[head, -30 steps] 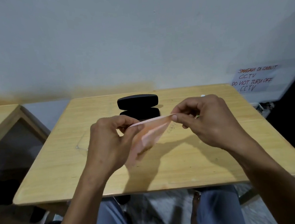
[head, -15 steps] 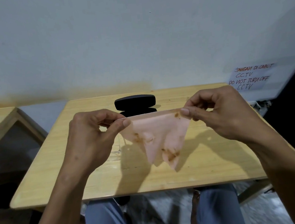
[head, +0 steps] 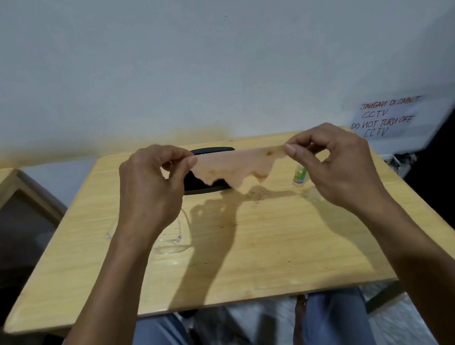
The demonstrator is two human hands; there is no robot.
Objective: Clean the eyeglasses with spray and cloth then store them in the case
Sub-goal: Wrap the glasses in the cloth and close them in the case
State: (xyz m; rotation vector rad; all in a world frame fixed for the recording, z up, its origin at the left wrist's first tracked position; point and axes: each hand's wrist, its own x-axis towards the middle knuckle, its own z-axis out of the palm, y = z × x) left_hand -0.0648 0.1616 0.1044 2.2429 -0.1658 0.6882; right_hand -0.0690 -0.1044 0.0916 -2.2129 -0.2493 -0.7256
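A stained pink cloth [head: 236, 166] is stretched flat in the air above the table. My left hand [head: 151, 186] pinches its left corner and my right hand [head: 337, 163] pinches its right corner. Behind and below the cloth lies the open black eyeglass case [head: 203, 188], mostly hidden by it. Clear-framed eyeglasses [head: 175, 239] lie on the table under my left wrist, partly covered by my forearm. A small white spray bottle with a green label [head: 298, 176] stands just left of my right hand.
The wooden table [head: 254, 252] has rounded edges. A second wooden table [head: 4, 190] stands to the left. A handwritten paper notice [head: 385, 117] hangs on the wall at the right. My knees show below the front edge.
My hands moved further apart and upward, pulling the cloth taut and more level. The view tilted down, so the eyeglasses and the spray bottle now show.
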